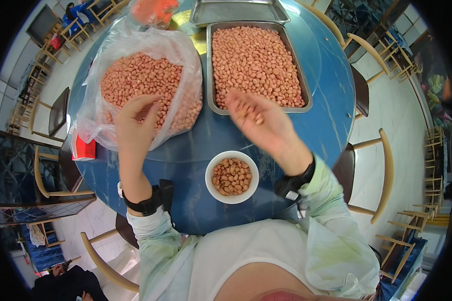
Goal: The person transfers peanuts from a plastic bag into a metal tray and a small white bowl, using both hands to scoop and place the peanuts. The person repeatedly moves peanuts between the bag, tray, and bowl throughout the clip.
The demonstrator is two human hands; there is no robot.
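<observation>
My right hand (269, 126) is turned palm up at the near edge of a metal tray (211, 75), cupping several loose peanuts (248, 111). Shelled pink-skinned peanuts (254, 64) fill that tray. My left hand (135, 116) hovers over the near side of a clear plastic bag (175, 45), thumb and fingers curved with a gap between them. Nothing shows in its grasp. Inside the open bag lies a heap of similar peanuts (139, 73). Between my forearms, a white bowl (210, 192) holds darker brown peanuts (231, 177).
A second metal tray (241, 13) sits behind the full one. An orange plastic bag (154, 11) is at the far left, and a red box (84, 148) stands by the left rim of the round blue table (188, 210). Wooden chairs (386, 177) surround it.
</observation>
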